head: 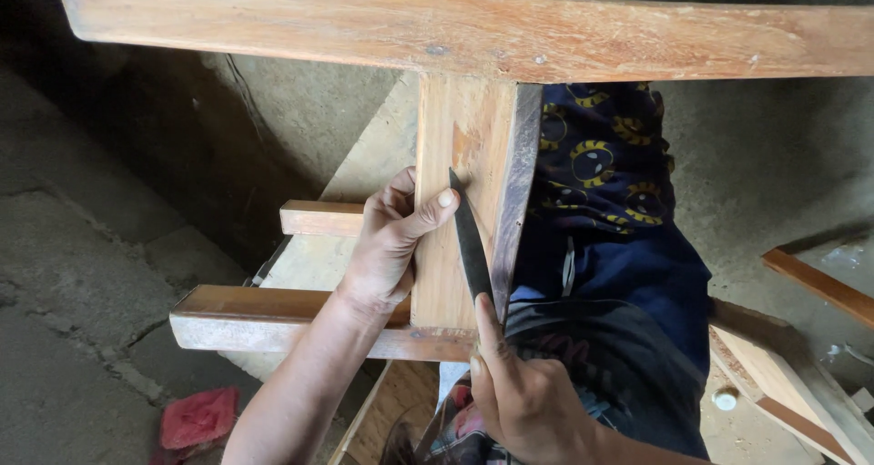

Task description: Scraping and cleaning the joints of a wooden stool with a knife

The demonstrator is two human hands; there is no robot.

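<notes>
Right hand (pixel 526 394) grasping the file (pixel 471 239), left hand (pixel 393 239) clamping the board (pixel 464 156), we should stroke flat along the grain.

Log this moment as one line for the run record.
left hand grips upright board | right hand holds dark blade flat on board | crossbeam above | red cloth on floor
</notes>
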